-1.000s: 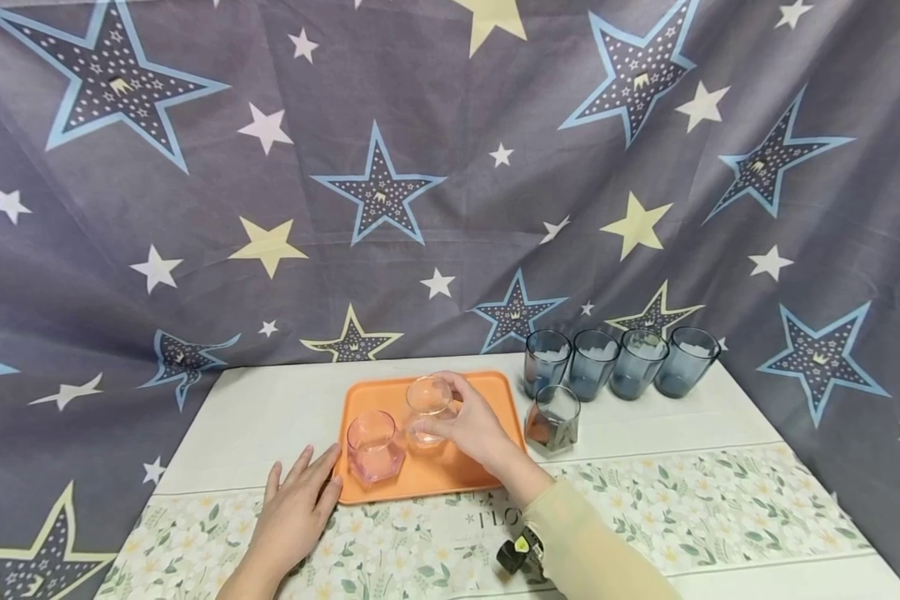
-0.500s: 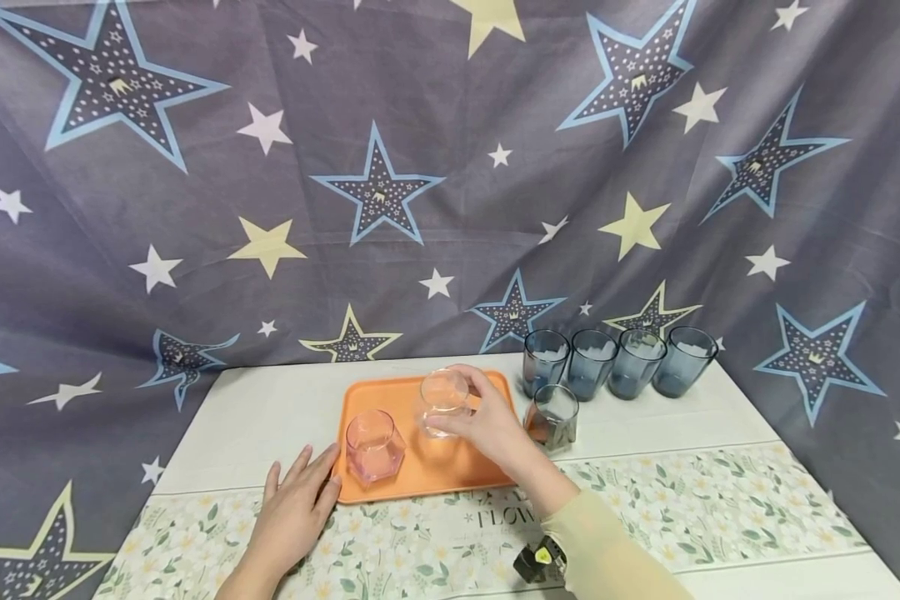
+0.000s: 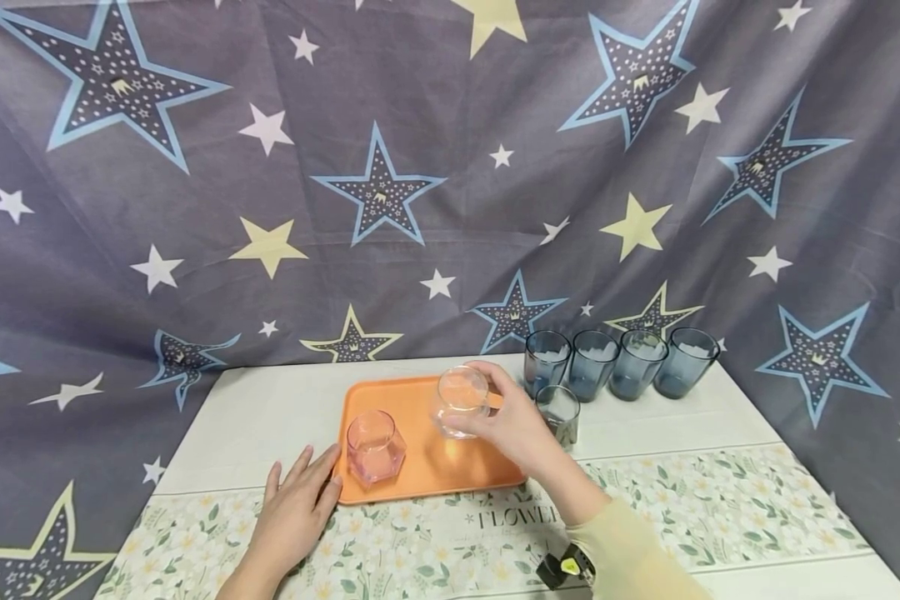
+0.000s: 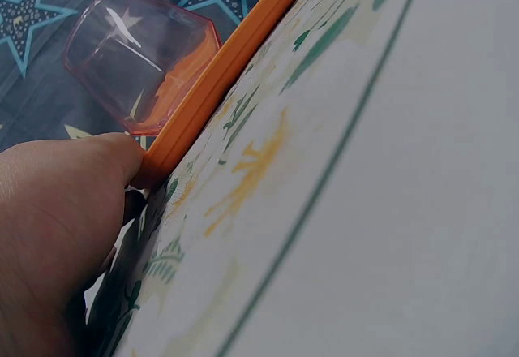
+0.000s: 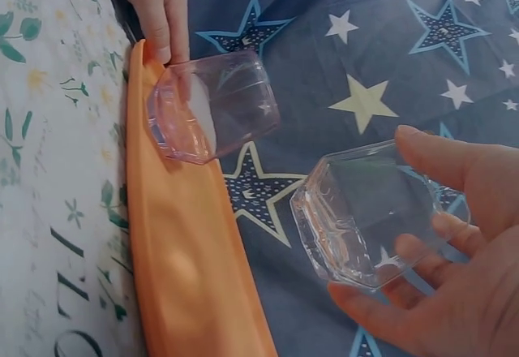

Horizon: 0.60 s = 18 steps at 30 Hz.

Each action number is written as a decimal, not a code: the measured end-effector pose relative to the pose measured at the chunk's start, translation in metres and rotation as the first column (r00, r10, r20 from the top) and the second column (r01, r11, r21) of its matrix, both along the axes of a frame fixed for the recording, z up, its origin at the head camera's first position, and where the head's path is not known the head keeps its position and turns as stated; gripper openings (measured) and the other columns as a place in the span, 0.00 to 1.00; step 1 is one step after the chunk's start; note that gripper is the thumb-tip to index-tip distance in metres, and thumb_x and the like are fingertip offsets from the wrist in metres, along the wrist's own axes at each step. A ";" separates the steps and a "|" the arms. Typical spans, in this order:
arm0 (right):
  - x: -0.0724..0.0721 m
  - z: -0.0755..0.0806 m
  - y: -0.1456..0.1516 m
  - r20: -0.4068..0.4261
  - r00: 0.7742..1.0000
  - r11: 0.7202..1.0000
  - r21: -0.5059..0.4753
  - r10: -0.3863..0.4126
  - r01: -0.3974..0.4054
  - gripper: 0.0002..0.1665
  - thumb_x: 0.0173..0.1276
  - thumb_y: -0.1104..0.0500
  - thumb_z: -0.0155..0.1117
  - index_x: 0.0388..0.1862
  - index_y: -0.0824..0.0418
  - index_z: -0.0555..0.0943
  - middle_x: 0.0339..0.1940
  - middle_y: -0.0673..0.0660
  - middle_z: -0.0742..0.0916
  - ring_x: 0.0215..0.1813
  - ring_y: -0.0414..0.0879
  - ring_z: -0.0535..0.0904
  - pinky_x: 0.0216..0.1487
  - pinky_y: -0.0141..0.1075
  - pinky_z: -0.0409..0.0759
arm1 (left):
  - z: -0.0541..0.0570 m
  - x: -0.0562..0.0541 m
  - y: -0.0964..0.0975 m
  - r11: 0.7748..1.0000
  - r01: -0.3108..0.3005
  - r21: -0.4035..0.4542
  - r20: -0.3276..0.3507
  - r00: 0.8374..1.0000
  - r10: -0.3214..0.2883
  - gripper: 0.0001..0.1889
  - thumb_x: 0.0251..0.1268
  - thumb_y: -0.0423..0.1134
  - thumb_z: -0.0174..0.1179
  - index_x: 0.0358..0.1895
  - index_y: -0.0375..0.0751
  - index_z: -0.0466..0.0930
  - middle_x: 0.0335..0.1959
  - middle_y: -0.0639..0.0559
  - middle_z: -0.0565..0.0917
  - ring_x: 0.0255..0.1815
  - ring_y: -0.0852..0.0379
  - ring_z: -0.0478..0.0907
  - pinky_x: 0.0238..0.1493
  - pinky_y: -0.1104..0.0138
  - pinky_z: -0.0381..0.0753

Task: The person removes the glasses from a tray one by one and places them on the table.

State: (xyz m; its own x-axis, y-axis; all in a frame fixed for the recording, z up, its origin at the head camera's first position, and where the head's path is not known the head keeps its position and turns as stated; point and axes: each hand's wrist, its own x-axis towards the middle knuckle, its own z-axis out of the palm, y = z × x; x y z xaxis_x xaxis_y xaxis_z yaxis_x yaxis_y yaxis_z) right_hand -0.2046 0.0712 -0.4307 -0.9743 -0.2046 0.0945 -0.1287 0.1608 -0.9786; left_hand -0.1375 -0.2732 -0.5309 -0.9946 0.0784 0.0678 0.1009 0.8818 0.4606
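One clear glass (image 3: 457,402) in the right hand (image 3: 513,423), gripped between thumb and fingers, roughly upright, above and apart from the orange tray (image 3: 420,477). At the left hand (image 3: 298,507), no hold on any glass: fingers fairly straight, spread, touching the nearest edge of the tray. Just right of those left fingertips, upright on the tray, a pink glass (image 3: 375,450), well apart from the right hand. By the right wrist, on its outer side and partly hidden behind it, a grey glass (image 3: 566,422); beyond and farther to the right of the same hand, a row of four blue glasses (image 3: 592,367).

Most likely trouble, as a judgement: a knock against the grey glass, from swinging the right hand or forearm outward too low. Could also strike the nearest blue glass if carried too far forward. Could slip from the right fingers too, because of smooth walls, if pinched too loosely. Under the left hand, a lesser risk: too hard a push on the edge, enough to shift the tray and unsettle the pink glass.
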 end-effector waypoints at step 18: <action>0.016 0.020 0.056 -0.052 0.997 0.994 0.093 -0.059 0.064 0.49 0.64 0.56 0.89 0.81 0.50 0.74 0.74 0.59 0.82 0.71 0.61 0.79 0.70 0.53 0.81 | -0.001 0.000 -0.001 1.000 0.003 0.004 -0.002 1.000 -0.003 0.30 0.92 0.49 0.53 0.87 0.42 0.67 0.84 0.43 0.72 0.89 0.32 0.54 0.84 0.29 0.32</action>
State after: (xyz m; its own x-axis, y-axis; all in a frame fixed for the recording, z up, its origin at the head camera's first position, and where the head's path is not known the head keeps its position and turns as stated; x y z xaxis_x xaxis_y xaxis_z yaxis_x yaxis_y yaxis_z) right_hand -0.1884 0.1274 -0.4110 -0.9800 -0.1546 0.1256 -0.1632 0.2618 -0.9512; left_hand -0.1377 -0.2741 -0.5316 -0.9943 0.0807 0.0697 0.1039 0.8799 0.4637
